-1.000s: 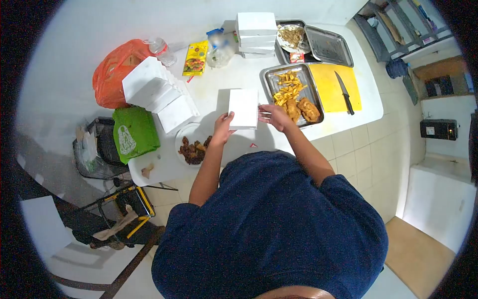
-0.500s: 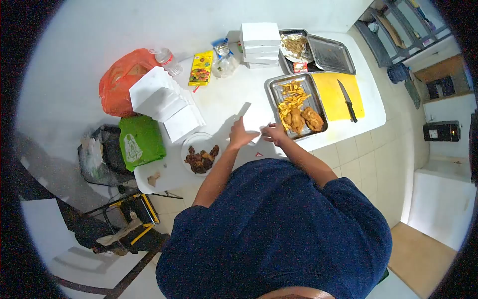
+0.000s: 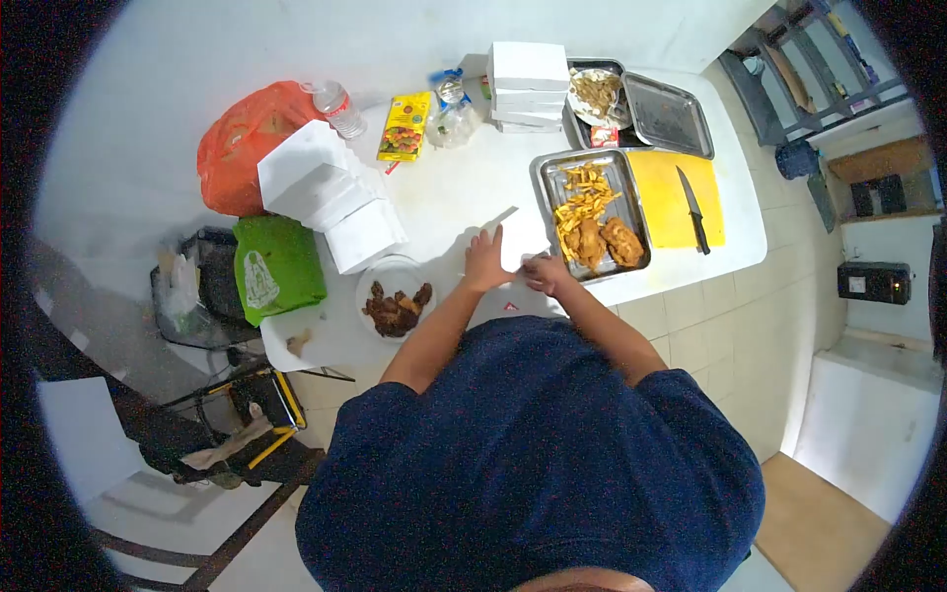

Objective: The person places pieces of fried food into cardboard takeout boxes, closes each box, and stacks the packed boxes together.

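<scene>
A white cardboard food box (image 3: 524, 240) sits on the white table between my hands. My left hand (image 3: 486, 264) grips its left side, fingers pointing away from me and thumb at the near edge. At the near right corner, my right hand (image 3: 544, 273) has its fingers bent and closed on the cardboard. Right of the box, a metal tray (image 3: 629, 205) holds fries (image 3: 584, 194) and pieces of fried chicken (image 3: 621, 242). A plate (image 3: 372, 328) with dark brown cooked meat (image 3: 398, 310) lies to the left.
White boxes are stacked at left (image 3: 365, 235) and at the back (image 3: 529, 67). A knife (image 3: 693, 209) rests on a yellow cutting board (image 3: 656, 170). A second tray (image 3: 671, 113), a yellow packet (image 3: 403, 126), a bottle (image 3: 340, 111), an orange bag (image 3: 237, 158) and a green bag (image 3: 281, 271) are around.
My left hand's fingers have spread and reach farther along the box's side. The right hand has curled in closer to the near corner. The view has shifted slightly.
</scene>
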Tool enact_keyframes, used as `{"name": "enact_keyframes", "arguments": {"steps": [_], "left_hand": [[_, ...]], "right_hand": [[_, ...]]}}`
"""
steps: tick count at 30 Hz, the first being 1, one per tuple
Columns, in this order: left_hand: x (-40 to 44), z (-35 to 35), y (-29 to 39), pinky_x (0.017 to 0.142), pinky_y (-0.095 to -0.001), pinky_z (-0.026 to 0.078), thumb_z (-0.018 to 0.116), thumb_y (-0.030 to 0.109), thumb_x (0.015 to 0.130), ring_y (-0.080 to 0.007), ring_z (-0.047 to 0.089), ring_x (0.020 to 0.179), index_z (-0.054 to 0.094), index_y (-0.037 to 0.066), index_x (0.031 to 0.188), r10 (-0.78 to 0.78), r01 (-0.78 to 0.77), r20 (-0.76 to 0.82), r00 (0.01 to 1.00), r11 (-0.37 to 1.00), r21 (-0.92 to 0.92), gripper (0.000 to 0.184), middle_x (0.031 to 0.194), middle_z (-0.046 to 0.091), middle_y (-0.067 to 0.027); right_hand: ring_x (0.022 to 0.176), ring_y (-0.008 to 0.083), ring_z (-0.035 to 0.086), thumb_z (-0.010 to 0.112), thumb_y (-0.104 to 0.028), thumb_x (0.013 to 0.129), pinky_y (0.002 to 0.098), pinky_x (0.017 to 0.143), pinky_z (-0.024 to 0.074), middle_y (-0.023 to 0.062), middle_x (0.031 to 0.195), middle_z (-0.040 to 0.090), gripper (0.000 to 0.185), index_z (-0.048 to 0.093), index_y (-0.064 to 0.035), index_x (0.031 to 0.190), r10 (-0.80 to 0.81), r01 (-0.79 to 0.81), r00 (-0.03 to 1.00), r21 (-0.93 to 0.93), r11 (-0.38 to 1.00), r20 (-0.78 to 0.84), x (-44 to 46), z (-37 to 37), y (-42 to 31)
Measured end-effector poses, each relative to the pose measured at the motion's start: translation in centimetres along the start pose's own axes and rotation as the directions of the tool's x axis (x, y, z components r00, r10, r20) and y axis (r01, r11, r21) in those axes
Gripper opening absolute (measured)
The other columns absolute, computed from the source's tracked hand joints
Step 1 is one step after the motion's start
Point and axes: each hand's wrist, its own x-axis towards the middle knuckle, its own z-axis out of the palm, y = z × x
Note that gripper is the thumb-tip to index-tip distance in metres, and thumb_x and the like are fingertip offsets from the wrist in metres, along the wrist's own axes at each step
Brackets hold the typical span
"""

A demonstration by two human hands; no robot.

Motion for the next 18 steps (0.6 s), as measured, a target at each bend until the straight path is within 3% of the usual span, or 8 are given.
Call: {"name": "enact_keyframes", "arguments": {"steps": [2, 3, 9, 12, 15, 18], "left_hand": [[0.8, -0.1, -0.7, 0.099, -0.0556, 0.038, 0.085, 0.032, 0.050, -0.0457, 0.038, 0.125, 0.026, 0.006, 0.146, 0.033, -0.033, 0.023, 0.999, 0.999, 0.029, 0.116, 0.139, 0.035, -0.0284], [1.0, -0.3, -1.0, 0.099, -0.0550, 0.038, 0.085, 0.031, 0.050, -0.0457, 0.038, 0.125, 0.027, 0.006, 0.146, 0.048, -0.049, 0.036, 0.998, 0.998, 0.040, 0.116, 0.139, 0.035, -0.0287], [2.0, -0.4, -2.9, 0.099, -0.0523, 0.040, 0.083, 0.031, 0.048, -0.0479, 0.038, 0.124, 0.028, 0.009, 0.146, 0.134, -0.133, 0.051, 0.990, 0.991, -0.017, 0.114, 0.138, 0.035, -0.0302], [2.2, -0.9, -3.0, 0.100, -0.0509, 0.041, 0.083, 0.031, 0.048, -0.0485, 0.040, 0.123, 0.029, 0.009, 0.146, 0.125, -0.124, 0.089, 0.988, 0.992, -0.027, 0.114, 0.137, 0.037, -0.0305], [2.4, -1.1, -3.0, 0.101, -0.0498, 0.040, 0.083, 0.032, 0.047, -0.0486, 0.041, 0.122, 0.031, 0.008, 0.145, 0.133, -0.132, 0.109, 0.985, 0.991, -0.018, 0.113, 0.134, 0.040, -0.0310], [2.9, -0.8, -3.3, 0.102, -0.0484, 0.040, 0.083, 0.035, 0.047, -0.0482, 0.043, 0.120, 0.035, 0.005, 0.142, 0.197, -0.181, 0.120, 0.973, 0.975, -0.129, 0.110, 0.131, 0.044, -0.0303]], "right_hand": [[0.082, 0.0209, 0.060, 0.066, -0.015, 0.085, 0.0430, 0.078, 0.0474, 0.0044, 0.087, 0.062, 0.020, 0.056, -0.0104, 0.102, 0.009, -0.010, 0.998, 0.018, 1.000, 0.054, 3.5, -0.9, 1.2], [0.094, 0.0236, 0.060, 0.066, -0.022, 0.087, 0.0425, 0.084, 0.0465, 0.0097, 0.100, 0.062, 0.025, 0.057, -0.0109, 0.108, -0.008, 0.009, 0.999, -0.009, 1.000, 0.052, 2.8, -0.5, 1.0], [0.110, 0.0278, 0.052, 0.062, -0.037, 0.089, 0.0398, 0.089, 0.0465, 0.0193, 0.120, 0.051, 0.048, 0.048, -0.0102, 0.126, 0.120, -0.120, 0.988, -0.008, 0.993, 0.096, 0.7, 0.6, -1.2], [0.107, 0.0307, 0.053, 0.062, -0.041, 0.088, 0.0433, 0.089, 0.0469, 0.0201, 0.119, 0.052, 0.054, 0.044, -0.0093, 0.129, 0.131, -0.136, 0.987, 0.050, 0.989, 0.089, -0.3, 1.3, -1.7], [0.101, 0.0320, 0.055, 0.062, -0.043, 0.087, 0.0450, 0.086, 0.0484, 0.0212, 0.116, 0.052, 0.057, 0.045, -0.0047, 0.125, 0.052, -0.055, 0.995, 0.028, 0.998, 0.089, -1.8, 2.2, -2.7], [0.095, 0.0324, 0.056, 0.062, -0.044, 0.087, 0.0455, 0.082, 0.0495, 0.0217, 0.113, 0.052, 0.058, 0.045, -0.0009, 0.122, 0.118, -0.119, 0.993, 0.050, 0.992, 0.019, -1.0, 2.7, -3.6]]}}
